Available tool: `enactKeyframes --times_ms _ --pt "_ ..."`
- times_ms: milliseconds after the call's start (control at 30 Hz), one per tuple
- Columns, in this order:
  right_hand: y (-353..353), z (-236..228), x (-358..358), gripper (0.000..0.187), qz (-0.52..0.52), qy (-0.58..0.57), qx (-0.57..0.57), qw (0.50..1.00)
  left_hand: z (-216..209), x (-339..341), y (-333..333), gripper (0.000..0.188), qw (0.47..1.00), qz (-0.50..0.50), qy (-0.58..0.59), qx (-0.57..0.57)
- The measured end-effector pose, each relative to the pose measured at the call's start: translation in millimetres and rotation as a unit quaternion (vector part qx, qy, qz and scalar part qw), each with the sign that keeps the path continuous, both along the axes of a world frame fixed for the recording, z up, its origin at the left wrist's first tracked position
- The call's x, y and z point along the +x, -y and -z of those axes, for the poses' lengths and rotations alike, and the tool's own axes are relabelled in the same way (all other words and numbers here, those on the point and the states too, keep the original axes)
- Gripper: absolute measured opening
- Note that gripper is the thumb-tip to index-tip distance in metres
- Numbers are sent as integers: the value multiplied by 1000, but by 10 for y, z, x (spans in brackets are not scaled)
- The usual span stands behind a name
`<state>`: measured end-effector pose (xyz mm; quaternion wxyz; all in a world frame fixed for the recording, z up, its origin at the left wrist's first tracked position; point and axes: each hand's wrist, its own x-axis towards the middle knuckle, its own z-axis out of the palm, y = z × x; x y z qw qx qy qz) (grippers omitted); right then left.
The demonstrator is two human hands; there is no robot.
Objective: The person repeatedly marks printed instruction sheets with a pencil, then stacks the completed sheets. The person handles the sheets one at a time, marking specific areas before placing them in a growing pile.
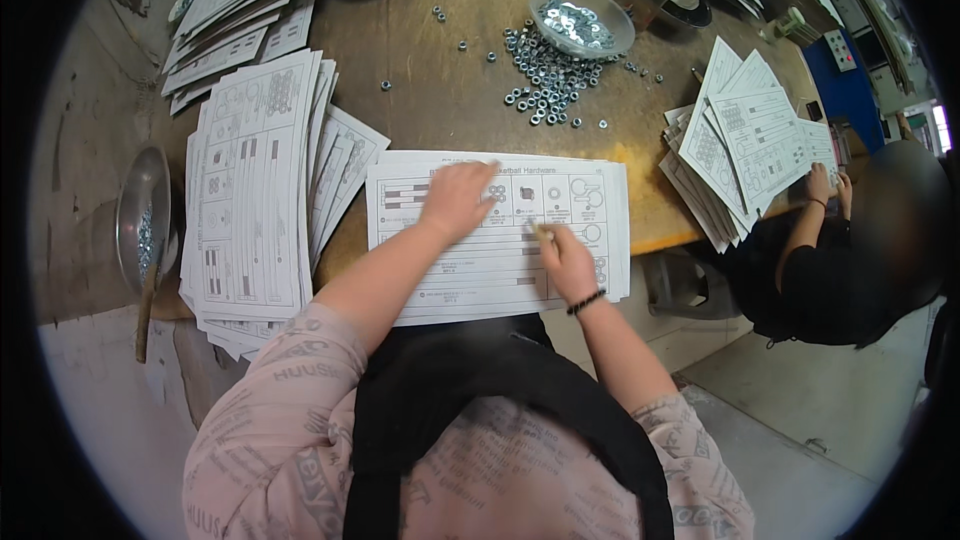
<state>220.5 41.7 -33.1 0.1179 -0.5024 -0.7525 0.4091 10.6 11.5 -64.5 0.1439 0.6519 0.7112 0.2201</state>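
Black apron strap crossing lower centre. Left hand lying flat, fingers apart, pinning printed sheet at frame centre. Right hand pinching fingertips together on something small, pale; loose nuts waiting upper centre.

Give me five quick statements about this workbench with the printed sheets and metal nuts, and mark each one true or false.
1. The left hand lies flat on the printed sheet in front of the person. True.
2. The right hand rests inside the clear bowl. False: it is on the same sheet, fingertips pinching something small that cannot be made out.
3. Loose metal nuts are scattered on the wooden table beside the bowl. True.
4. The right wrist is bare. False: it wears a dark bracelet.
5. The stack of sheets lies to the right of the person. False: it lies to the left.
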Motion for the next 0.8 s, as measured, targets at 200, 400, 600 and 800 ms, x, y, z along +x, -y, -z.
enactKeyframes --times_ms 200,400,600,800 --pt "599 167 362 24 -20 -87 -58 994 -247 -320 109 35 989 -67 -87 -101" --pt "614 110 422 24 -28 -120 -38 992 -571 -295 140 36 970 -122 66 -202" --pt "607 15 549 24 39 -196 -79 977 -1000 -466 206 30 985 -80 107 -108" --pt "495 81 525 24 29 -217 -68 973 -779 -486 116 19 994 -64 85 -33"
